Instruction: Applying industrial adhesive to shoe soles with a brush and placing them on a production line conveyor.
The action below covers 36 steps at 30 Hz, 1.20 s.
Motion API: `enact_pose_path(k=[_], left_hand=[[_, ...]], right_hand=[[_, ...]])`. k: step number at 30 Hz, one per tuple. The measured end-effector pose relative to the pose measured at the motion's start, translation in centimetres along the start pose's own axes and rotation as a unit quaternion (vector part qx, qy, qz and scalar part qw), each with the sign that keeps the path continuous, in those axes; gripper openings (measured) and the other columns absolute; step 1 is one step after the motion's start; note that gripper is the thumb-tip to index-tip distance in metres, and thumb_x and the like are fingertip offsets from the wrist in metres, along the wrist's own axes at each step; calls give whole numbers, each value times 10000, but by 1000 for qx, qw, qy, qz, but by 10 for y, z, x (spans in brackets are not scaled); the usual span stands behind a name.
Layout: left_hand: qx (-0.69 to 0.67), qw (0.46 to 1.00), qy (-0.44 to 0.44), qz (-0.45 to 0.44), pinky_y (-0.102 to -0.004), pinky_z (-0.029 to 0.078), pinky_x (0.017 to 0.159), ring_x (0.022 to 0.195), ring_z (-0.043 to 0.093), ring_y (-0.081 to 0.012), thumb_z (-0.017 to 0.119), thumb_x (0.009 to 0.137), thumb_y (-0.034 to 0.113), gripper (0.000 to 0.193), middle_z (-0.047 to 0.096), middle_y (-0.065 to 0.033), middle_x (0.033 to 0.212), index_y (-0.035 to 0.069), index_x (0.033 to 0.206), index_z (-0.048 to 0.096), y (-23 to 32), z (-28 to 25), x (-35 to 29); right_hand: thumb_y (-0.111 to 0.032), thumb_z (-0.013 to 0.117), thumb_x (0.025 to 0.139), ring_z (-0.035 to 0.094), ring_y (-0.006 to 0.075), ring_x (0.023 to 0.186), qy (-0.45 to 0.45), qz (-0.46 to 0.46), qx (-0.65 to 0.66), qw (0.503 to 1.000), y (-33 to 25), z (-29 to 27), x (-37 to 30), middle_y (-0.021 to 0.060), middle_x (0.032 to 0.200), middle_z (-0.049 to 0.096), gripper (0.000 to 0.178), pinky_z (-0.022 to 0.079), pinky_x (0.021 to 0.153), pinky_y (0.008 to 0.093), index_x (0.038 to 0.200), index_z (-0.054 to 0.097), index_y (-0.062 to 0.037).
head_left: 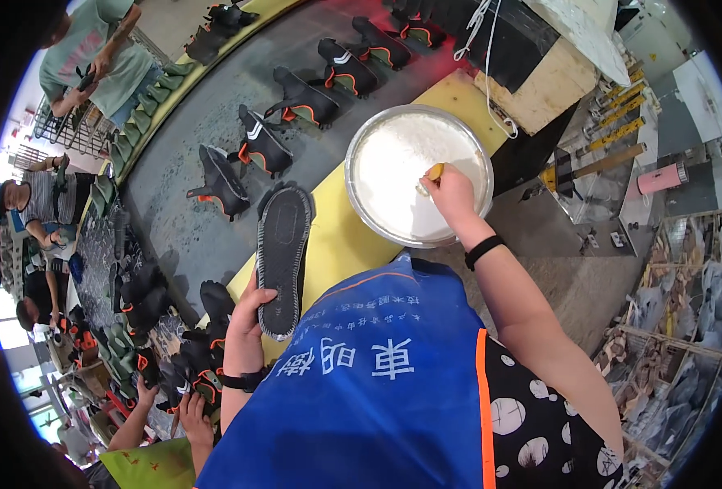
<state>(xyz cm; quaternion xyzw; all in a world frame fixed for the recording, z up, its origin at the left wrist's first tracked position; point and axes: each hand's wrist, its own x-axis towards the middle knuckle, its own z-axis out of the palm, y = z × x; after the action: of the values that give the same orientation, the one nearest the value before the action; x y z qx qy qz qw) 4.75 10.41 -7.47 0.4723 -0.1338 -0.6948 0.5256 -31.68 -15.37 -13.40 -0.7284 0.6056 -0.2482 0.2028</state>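
My left hand (249, 314) grips a dark shoe upper (284, 244) near its lower end. Its flat black underside, ringed with pale stitching, faces up. The fingers beneath are hidden. Over at the right, my right hand (452, 196) pinches a small brush (435, 172) by its yellowish end. The brush's lower part is at the white liquid inside a round metal basin (359, 208); how deep it reaches I cannot tell. The basin rests on the yellow ledge (328, 232) in front of my blue apron.
A grey conveyor belt (177, 191) carries several black-and-orange shoe uppers (267, 145) beyond the ledge. Co-workers stand across it, and another person's hands (194, 420) handle shoes at lower left. A wooden box (540, 94) with a white cord and a rack of tools (613, 122) are at right.
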Motion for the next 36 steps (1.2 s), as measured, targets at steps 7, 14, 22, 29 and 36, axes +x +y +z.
enact_pose_path(k=[7,14,22,29,36], left_hand=[[60,996,-49,-37,-319,454,1052,1247,564,-214,613,771,80,854,532,-145,1410,31,1561,292,38,59,14],[159,975,-110,-109,-308,469,1020,1197,573,-193,644,777,113,817,551,-123,1371,8,1528,338,58,97,35],[206,958,-145,-140,-318,446,1045,1204,557,-191,650,772,120,827,548,-130,1353,-3,1523,327,75,127,48],[210,952,-167,-145,-316,435,1056,1228,549,-193,665,761,101,840,546,-133,1362,-8,1521,322,78,122,46],[147,963,-176,-139,-322,392,1105,1293,518,-199,666,747,84,877,518,-135,1424,-15,1538,300,75,98,34]], right_hand=[[-234,793,830,677,257,680,41,0,169,985,-14,-23,-1,126,795,694,231,533,653,367,926,706,-42],[-113,782,848,682,201,762,39,-67,227,971,-56,-66,14,75,838,706,130,525,720,315,926,710,-38],[-122,803,777,640,231,816,-59,-328,285,899,-132,-112,-2,35,876,662,135,506,726,330,898,746,-106],[-152,775,821,661,230,822,-98,-279,297,908,-125,-100,11,44,890,679,92,511,731,332,886,738,-98],[-121,771,866,652,149,773,-99,-158,379,907,-119,-89,10,44,878,666,113,506,690,270,918,716,-38]])
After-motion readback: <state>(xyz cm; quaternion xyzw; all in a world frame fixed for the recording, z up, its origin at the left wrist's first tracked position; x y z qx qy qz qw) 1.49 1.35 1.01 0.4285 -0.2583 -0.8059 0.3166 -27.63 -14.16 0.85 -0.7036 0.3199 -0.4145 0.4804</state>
